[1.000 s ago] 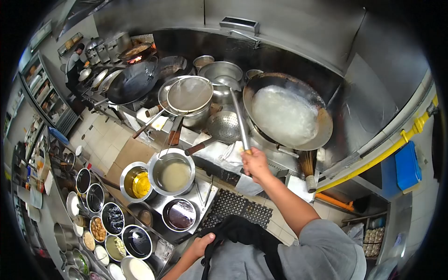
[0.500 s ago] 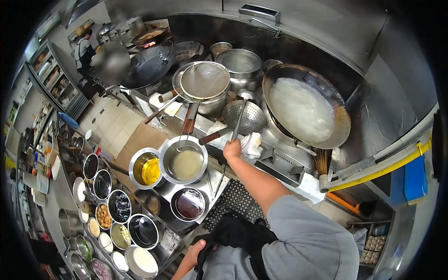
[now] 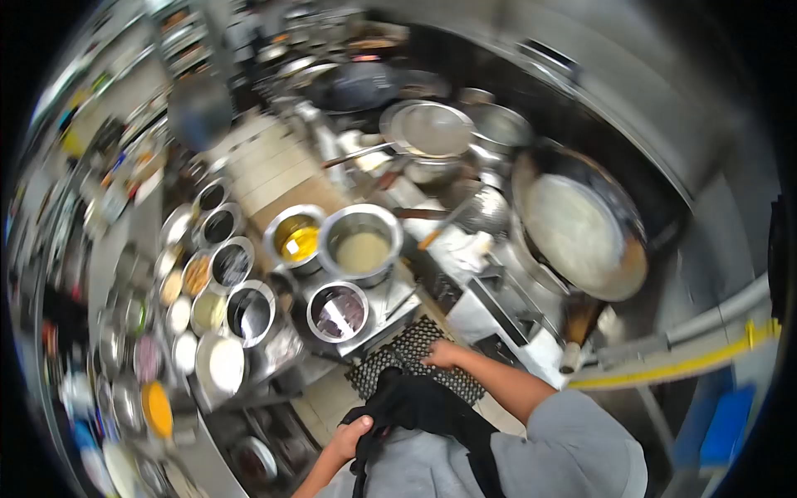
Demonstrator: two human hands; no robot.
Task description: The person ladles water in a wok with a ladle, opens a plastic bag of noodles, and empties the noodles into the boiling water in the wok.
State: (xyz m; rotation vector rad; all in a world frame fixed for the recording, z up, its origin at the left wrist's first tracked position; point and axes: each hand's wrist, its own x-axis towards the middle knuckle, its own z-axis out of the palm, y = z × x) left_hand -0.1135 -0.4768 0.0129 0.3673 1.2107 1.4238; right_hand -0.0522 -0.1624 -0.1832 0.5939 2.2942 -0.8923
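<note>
My right hand [image 3: 442,354] hangs over the black perforated floor mat [image 3: 378,373], apart from the cookware. Its fingers look loosely stretched and a little blurred, with nothing seen in them. Low in front of my body, my left hand [image 3: 350,437] is closed at the edge of the black apron [image 3: 423,415], thumb on the cloth and the other fingers mostly hidden. On the stove ledge lies a perforated skimmer [image 3: 486,209]; a ladle handle [image 3: 432,238] sticks out from it towards me. A large wok [image 3: 627,270] with cloudy whitish liquid stands to the right.
Pots of yellow oil [image 3: 299,243], pale liquid [image 3: 361,251] and dark sauce [image 3: 338,312] stand on a steel counter. Several ingredient containers [image 3: 220,365] are at left. Round strainers [image 3: 433,129] rest on a pot. A bamboo brush [image 3: 579,328] lies beside the wok.
My right hand has let go of the ladle handle and drawn back down towards my body. The view has turned left, showing more of the left counter. My left hand stays at the apron.
</note>
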